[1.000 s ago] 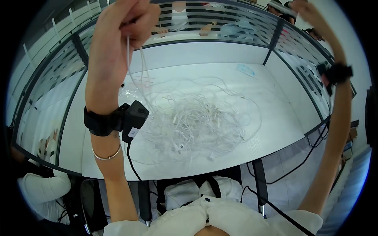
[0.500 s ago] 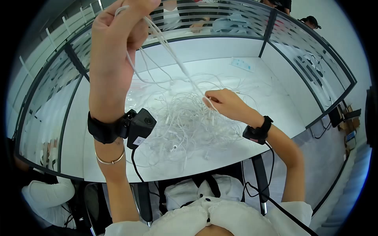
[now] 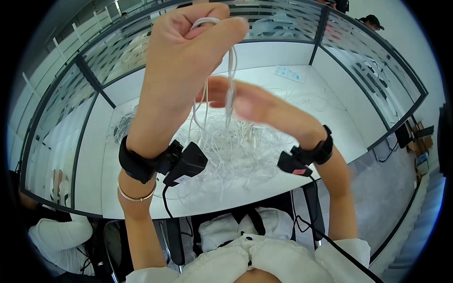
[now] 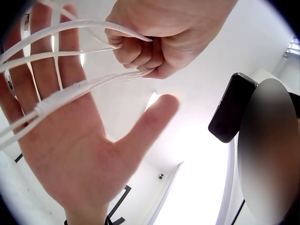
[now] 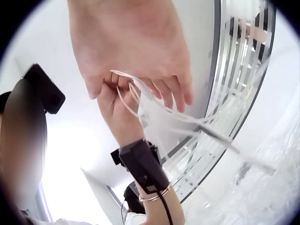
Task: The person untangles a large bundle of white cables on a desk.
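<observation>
My left hand is raised high over the table, its curled fingers gripping a looped white cable. Strands of the cable hang below the fist. In the left wrist view a thicker white sleeve joins some of these strands. Beyond the hanging strands, my right hand is spread with straight fingers and thumb apart, as the left wrist view shows. Strands cross in front of its palm and fingers there. Below both hands, a tangled pile of white cables covers the middle of the white table.
A light blue packet lies at the back right of the table. Low panels with striped glass enclose the back and sides. At the left lies another coil of thin cable. A black camera cord trails from my right wrist.
My right hand came in from the far upper right to the cables, then rose beside the left fist, its fingers now spread. The left hand shifted right, still holding the cable.
</observation>
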Action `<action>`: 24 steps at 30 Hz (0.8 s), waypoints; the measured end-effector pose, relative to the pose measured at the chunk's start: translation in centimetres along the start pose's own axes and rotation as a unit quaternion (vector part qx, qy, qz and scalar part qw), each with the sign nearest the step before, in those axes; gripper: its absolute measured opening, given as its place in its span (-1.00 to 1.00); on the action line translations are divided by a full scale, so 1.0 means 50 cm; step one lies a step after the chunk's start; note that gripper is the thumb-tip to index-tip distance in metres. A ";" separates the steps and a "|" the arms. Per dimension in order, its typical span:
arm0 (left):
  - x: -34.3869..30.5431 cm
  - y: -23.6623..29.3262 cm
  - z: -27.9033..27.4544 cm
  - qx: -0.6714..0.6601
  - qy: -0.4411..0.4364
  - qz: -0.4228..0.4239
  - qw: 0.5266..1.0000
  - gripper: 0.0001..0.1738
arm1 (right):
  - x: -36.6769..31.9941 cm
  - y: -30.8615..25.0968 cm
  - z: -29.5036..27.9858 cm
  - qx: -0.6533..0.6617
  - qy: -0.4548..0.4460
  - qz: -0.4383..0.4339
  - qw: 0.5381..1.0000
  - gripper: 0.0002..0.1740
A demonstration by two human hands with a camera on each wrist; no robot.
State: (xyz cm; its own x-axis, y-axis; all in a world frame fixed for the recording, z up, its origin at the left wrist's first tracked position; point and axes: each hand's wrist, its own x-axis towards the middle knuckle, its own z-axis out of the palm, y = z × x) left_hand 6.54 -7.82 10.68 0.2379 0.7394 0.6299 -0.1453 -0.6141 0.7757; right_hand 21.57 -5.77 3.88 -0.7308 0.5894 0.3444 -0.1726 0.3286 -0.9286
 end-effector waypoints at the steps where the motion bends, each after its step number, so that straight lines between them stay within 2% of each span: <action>1: -0.003 -0.005 0.004 -0.007 0.020 0.006 1.000 -0.71 | 0.020 0.028 0.018 -0.006 -0.016 -0.058 0.998 -0.24; 4: -0.007 -0.009 0.005 -0.026 0.064 0.034 0.997 -0.73 | 0.033 0.032 0.045 0.077 -0.029 0.002 0.997 -0.39; 5: -0.006 -0.011 0.004 -0.021 0.089 0.053 0.994 -0.76 | 0.038 0.039 0.047 0.111 -0.026 -0.002 0.993 -0.59; 6: -0.006 -0.014 0.003 -0.016 0.113 0.072 0.991 -0.78 | 0.036 0.040 0.045 0.107 -0.026 0.007 0.994 -0.63; 7: -0.004 -0.017 0.000 0.000 0.150 0.098 0.984 -0.81 | 0.030 0.039 0.046 0.114 0.000 0.035 0.993 -0.62; 8: -0.004 -0.023 -0.029 -0.017 0.126 0.107 0.986 -0.86 | 0.021 0.037 0.046 0.122 0.026 0.065 0.990 -0.58; 10: -0.005 -0.035 -0.086 -0.053 0.076 0.122 0.988 -0.89 | 0.009 0.038 0.042 0.087 0.054 0.053 0.993 -0.52; 11: -0.009 -0.037 -0.088 -0.059 0.102 0.137 0.984 -0.88 | 0.002 0.039 0.037 0.071 0.068 0.046 0.994 -0.49; 13: -0.011 -0.047 -0.112 -0.041 0.117 0.124 0.985 -0.84 | -0.013 0.051 0.022 0.091 0.072 0.032 0.993 -0.49; 16: -0.029 -0.062 -0.137 -0.136 0.135 0.047 0.980 -0.70 | -0.028 0.047 0.005 0.079 0.109 0.016 0.991 -0.47; 19: -0.068 -0.099 -0.135 -0.132 0.180 0.040 0.974 -0.78 | -0.036 0.044 -0.006 0.080 0.164 0.010 0.983 -0.49; 24: -0.145 -0.152 -0.145 -0.150 0.197 -0.038 0.968 -0.82 | -0.037 0.048 -0.017 0.068 0.217 -0.006 0.974 -0.52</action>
State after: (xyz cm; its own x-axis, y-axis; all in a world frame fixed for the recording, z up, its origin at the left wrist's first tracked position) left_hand -1.05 -6.50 0.50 -0.1182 0.8638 0.4898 -0.4280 -0.4894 0.7598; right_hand 23.06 -5.46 1.14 -0.3863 0.8520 0.3534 -0.2865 0.2533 -0.9240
